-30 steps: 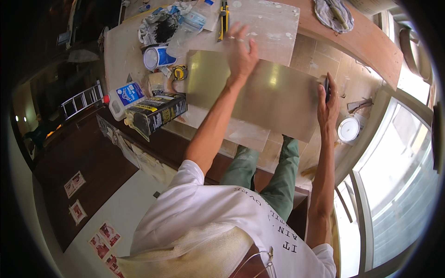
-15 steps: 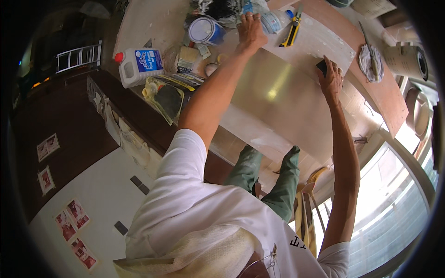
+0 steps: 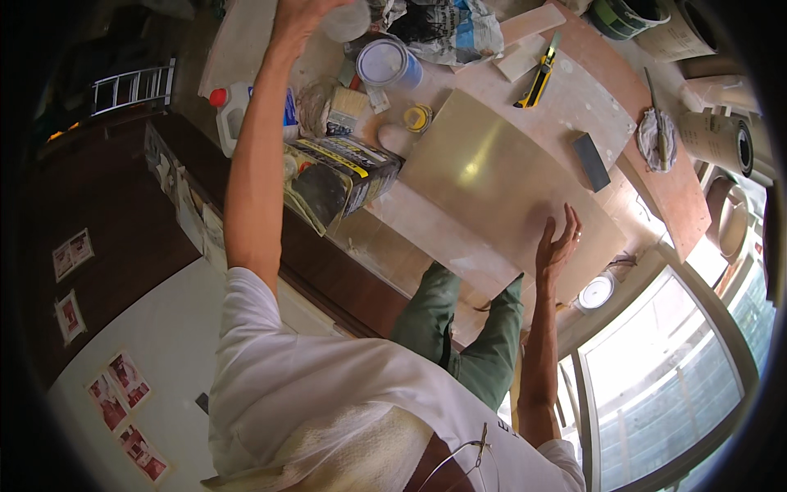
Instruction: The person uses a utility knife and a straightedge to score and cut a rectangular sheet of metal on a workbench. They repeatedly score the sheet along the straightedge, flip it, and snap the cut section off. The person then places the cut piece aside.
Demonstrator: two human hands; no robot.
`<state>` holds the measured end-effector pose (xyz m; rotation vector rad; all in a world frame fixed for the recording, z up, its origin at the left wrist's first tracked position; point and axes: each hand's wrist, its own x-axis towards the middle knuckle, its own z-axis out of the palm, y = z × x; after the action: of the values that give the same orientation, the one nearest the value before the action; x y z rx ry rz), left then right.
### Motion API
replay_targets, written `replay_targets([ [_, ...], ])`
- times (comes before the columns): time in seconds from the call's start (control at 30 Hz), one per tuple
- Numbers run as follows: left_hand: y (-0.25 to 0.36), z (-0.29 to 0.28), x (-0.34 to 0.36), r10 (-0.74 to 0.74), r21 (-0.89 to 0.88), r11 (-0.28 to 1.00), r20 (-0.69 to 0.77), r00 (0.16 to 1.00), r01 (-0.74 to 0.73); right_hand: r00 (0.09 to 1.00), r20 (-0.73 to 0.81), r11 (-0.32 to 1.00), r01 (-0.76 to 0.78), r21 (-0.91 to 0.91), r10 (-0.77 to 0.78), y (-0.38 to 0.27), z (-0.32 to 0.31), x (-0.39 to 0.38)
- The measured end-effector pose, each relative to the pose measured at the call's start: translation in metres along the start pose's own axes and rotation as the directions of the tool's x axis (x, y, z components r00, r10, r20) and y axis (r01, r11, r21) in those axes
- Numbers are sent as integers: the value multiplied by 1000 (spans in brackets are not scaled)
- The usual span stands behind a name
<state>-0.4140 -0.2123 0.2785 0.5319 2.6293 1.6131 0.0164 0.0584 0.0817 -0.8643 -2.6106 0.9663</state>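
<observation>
Left hand point(image 3: 299, 18) up at the far side of the counter point(image 3: 574, 98), grip closed around a clear jar point(image 3: 344, 20). Right hand point(image 3: 556, 242) flat on the shiny metal sheet point(image 3: 492, 180), fingers apart, likely pressing so it won't slide. Dark block point(image 3: 590, 161) resting on the sheet.

A metal sheet point(image 3: 500, 184) lies on the bench point(image 3: 680, 197). A sanding block point(image 3: 590, 161) rests on the sheet's right part, with a utility knife point(image 3: 537, 78) behind it. Left of the sheet lie a box point(image 3: 348, 168), a jug point(image 3: 234, 115) and a brush point(image 3: 348, 102); a tin point(image 3: 387, 63) stands behind them. A small lid point(image 3: 596, 292) sits near the sheet's front right corner.
</observation>
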Motion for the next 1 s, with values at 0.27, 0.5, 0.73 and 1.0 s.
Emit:
replay_targets([
  [0.27,-244,-143,-1,-429,34,890,-271,862,454,992,3,992,-124,35,124,13,-5,-45],
  [0.5,-291,-117,-16,-534,-28,839,-231,813,543,981,23,981,-193,-19,194,14,-26,-15],
  [0.73,-267,-150,-44,-531,-97,847,-150,834,522,980,-16,980,-196,37,197,19,-20,-21],
  [1.0,-242,-90,-45,-501,11,857,-219,837,515,974,-45,972,-219,87,223,38,-13,-38],
])
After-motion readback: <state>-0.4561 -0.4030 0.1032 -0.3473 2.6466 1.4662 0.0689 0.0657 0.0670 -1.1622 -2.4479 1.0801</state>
